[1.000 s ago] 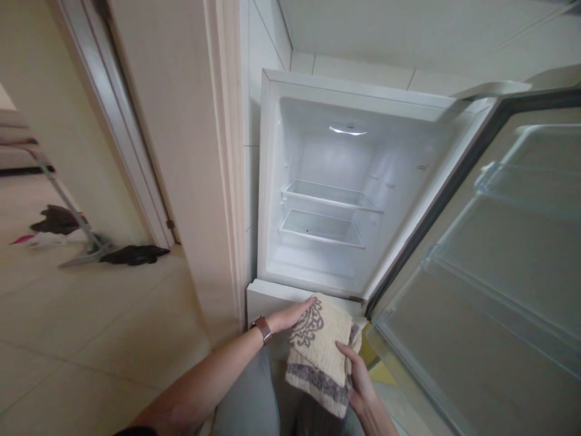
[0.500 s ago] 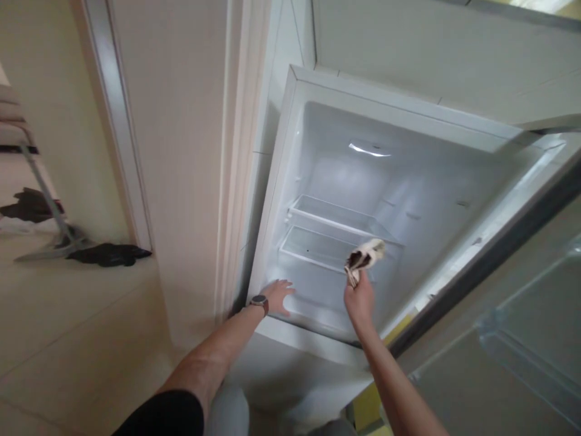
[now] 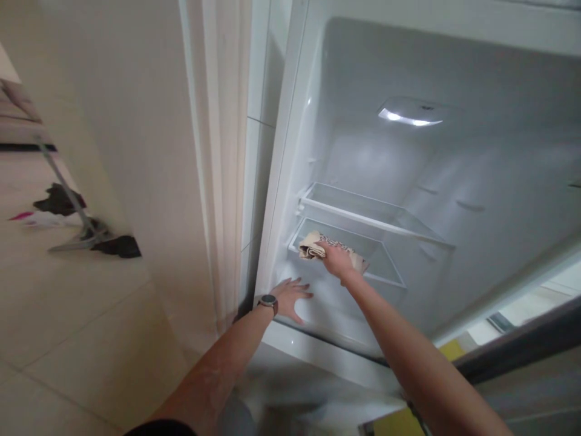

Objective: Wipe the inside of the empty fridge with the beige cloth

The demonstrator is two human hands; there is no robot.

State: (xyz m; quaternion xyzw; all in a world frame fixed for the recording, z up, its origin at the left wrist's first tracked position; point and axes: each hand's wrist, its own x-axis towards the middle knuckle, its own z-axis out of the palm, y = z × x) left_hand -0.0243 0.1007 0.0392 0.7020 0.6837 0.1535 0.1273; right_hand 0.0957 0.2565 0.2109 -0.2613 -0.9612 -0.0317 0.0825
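Note:
My right hand grips a folded beige cloth with a dark pattern, over the front left of the lower glass shelf. Whether the cloth presses on the shelf I cannot tell. With fingers spread, my left hand is at the lower left inside the fridge, below that shelf, holding nothing. A watch is on the left wrist. Above the lower shelf sits an upper glass shelf with a white front edge.
A lit lamp is on the fridge's inner wall. The open fridge door stands at the right. A pale door frame borders the left side. Farther left, a long-handled dustpan and dark bags lie on the tiled floor.
My right hand has brought the cloth left and inward to the lower shelf. The view has come closer to the fridge. My left hand stays low at the left, fingers spread.

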